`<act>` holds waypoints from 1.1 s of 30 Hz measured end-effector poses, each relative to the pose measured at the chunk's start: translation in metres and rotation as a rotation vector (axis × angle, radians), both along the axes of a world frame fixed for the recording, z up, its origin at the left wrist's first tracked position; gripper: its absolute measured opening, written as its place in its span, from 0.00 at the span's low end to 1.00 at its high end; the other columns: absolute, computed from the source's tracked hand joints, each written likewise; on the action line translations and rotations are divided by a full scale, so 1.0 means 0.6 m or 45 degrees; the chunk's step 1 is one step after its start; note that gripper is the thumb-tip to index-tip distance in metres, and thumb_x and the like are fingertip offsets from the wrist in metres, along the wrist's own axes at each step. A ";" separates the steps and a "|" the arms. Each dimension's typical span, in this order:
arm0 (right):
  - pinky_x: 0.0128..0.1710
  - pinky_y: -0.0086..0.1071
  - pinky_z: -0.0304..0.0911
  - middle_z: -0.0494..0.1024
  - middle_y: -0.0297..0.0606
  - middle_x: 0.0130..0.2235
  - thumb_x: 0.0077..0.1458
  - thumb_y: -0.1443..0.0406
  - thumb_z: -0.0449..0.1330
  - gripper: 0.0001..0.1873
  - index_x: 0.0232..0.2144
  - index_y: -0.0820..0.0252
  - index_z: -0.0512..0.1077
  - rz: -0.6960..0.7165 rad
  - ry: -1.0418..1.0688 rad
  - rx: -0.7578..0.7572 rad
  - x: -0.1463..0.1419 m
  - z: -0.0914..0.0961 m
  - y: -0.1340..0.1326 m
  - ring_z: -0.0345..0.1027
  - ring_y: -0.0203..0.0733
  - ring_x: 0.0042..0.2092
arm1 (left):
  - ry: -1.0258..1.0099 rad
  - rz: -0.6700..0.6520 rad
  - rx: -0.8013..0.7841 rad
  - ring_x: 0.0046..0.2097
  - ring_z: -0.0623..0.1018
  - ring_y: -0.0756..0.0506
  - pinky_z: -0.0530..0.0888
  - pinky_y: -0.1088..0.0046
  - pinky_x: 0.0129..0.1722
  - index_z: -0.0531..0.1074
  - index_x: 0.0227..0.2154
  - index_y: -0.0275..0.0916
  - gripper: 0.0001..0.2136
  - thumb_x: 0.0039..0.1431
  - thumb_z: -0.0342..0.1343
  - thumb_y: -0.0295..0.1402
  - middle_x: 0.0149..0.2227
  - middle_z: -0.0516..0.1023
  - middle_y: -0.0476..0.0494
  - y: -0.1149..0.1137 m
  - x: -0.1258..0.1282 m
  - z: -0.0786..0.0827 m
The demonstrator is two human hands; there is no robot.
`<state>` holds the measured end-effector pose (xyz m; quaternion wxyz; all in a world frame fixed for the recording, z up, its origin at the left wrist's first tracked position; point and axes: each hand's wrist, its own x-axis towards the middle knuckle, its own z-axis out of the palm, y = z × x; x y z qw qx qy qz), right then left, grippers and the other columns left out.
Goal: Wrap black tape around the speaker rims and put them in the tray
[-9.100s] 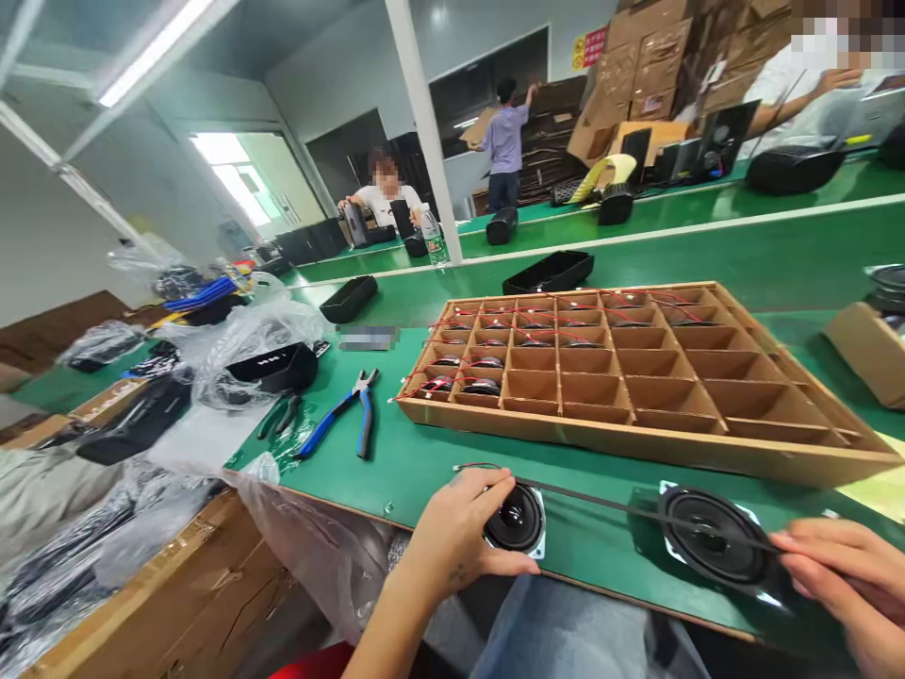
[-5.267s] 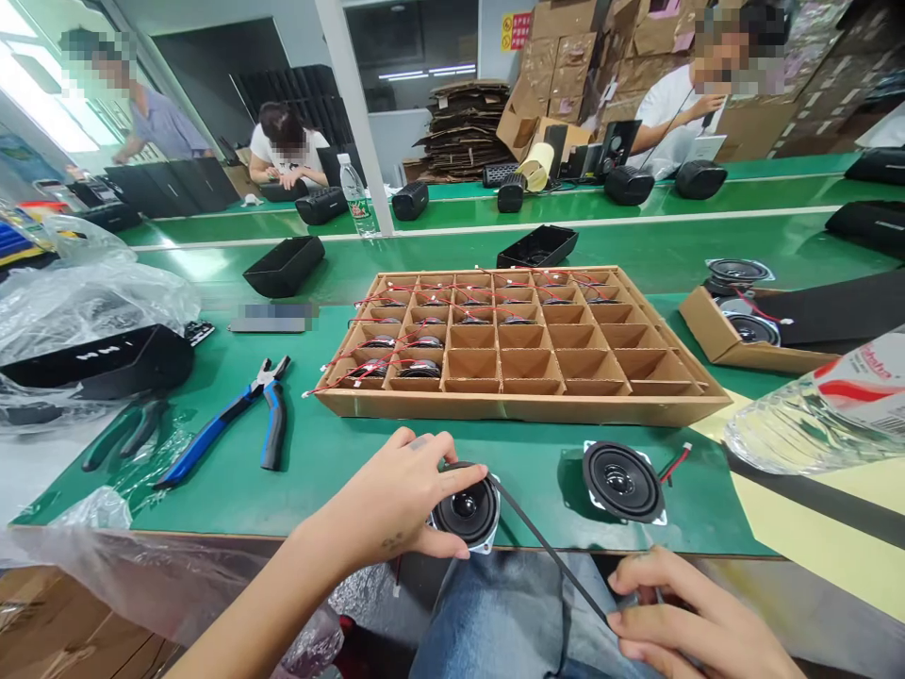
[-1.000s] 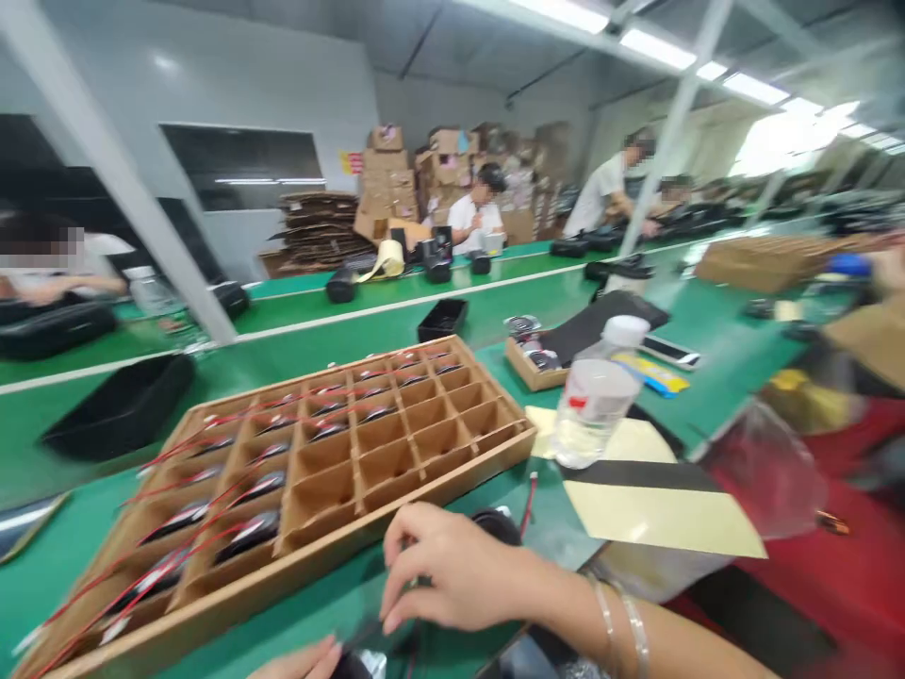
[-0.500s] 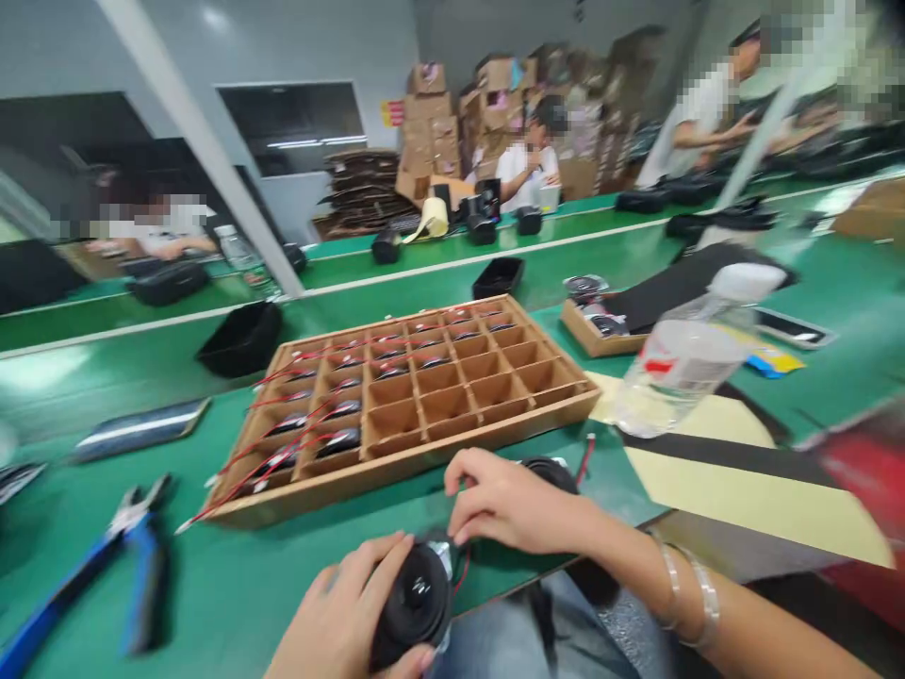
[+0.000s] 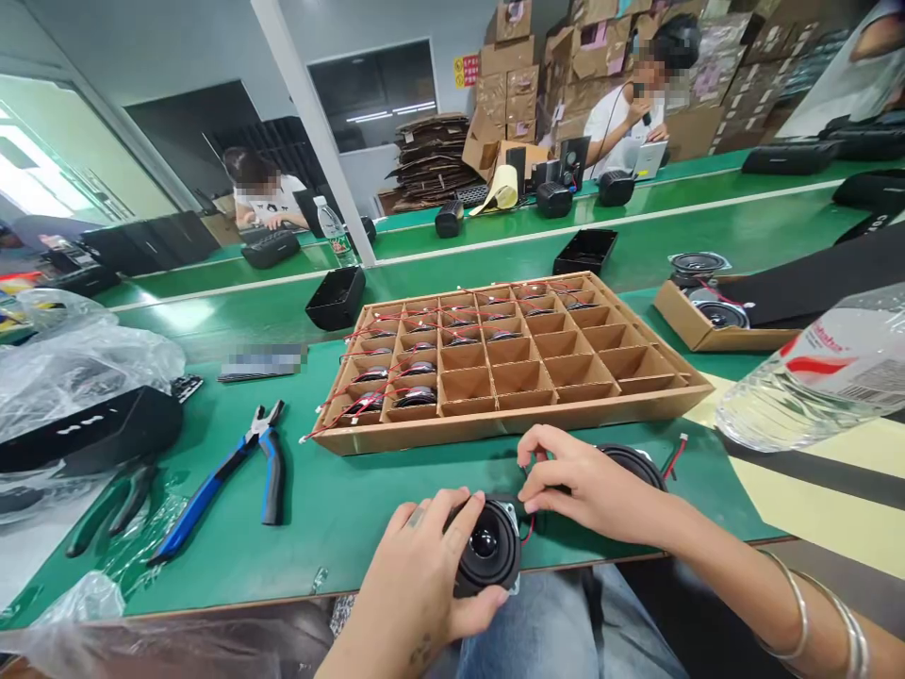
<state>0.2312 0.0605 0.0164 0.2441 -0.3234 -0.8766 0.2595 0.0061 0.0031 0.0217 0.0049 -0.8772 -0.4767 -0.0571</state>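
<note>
My left hand (image 5: 414,571) is closed around a small round black loudspeaker (image 5: 487,545) at the table's front edge, its cone facing up towards me. Just right of it, my right hand (image 5: 584,483) has its fingers drawn together in a pinch by the speaker's upper rim; what they hold is too small to tell. A red and black wire (image 5: 529,530) shows at the speaker's right side. Partly hidden behind my right hand lies a second loudspeaker (image 5: 633,462) with a red lead. Beyond both hands stands a divided cardboard tray (image 5: 509,431), several cells holding speakers with red wires.
Blue-handled pliers (image 5: 212,490) lie at left, near clear plastic wrapping (image 5: 85,349). A water bottle (image 5: 813,377) leans at right over yellow sheets. A small carton (image 5: 697,321) holds more speakers. Two black housings (image 5: 336,300) stand behind the tray. People sit across the bench.
The view has swung left and sharpened, so everything appears shifted right. My left hand keeps hold of the loudspeaker, and my right hand stays pinched beside it.
</note>
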 end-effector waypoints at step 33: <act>0.30 0.28 0.57 0.67 0.38 0.35 0.55 0.71 0.54 0.08 0.27 0.61 0.71 0.069 -0.026 0.387 -0.020 -0.011 -0.022 0.58 0.37 0.35 | 0.363 0.206 0.187 0.32 0.72 0.45 0.69 0.69 0.29 0.58 0.54 0.50 0.25 0.54 0.48 0.50 0.35 0.67 0.42 -0.041 0.043 0.001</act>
